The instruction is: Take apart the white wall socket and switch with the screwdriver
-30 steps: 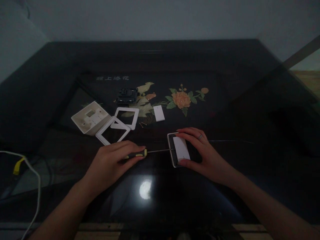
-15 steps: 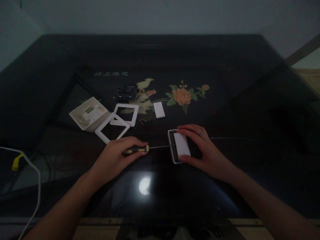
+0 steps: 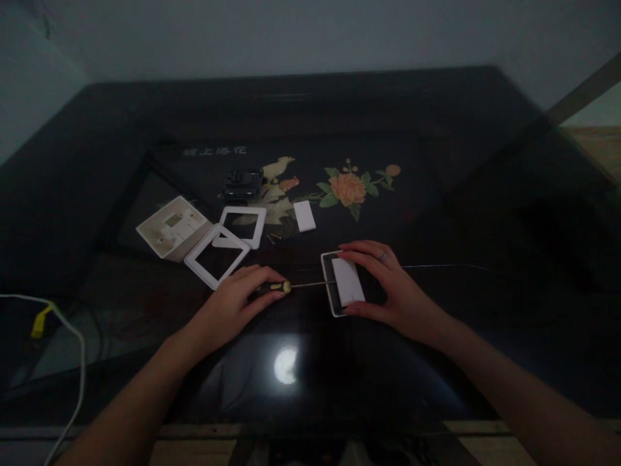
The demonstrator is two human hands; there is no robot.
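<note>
So the white rocker panel (image 3: 348,283) sits in a white-rimmed switch unit (image 3: 326,285) on the desk (image 3: 466,194), framed between the right hand's (image 3: 395,290) thumb and fingers. That hand is arched over it, fingers on the far edge, thumb on the near one, so it's basically pinching the unit across. The left hand (image 3: 237,299) is wrapped around the screwdriver (image 3: 275,287), thumb and forefinger up by the collar, with the shaft lying low toward the right hand. The tip ends around the panel's left edge, over the dark strip; I can't tell how deep it goes.

My take on doing this bit well: hold the blade low and flat, find a solid spot under the edge, and use small twists instead of one big shove. Brace the unit with the right hand, but keep fingertips out of the shaft's line, because a slip would head straight at that palm.

Just beyond the left hand there's a white frame (image 3: 198,274) overlapping a second frame (image 3: 261,228), with an open white box (image 3: 175,226) left of them. Further past that hand: small screws (image 3: 274,239), a loose white plate (image 3: 305,216) and a black part (image 3: 242,184).
</note>
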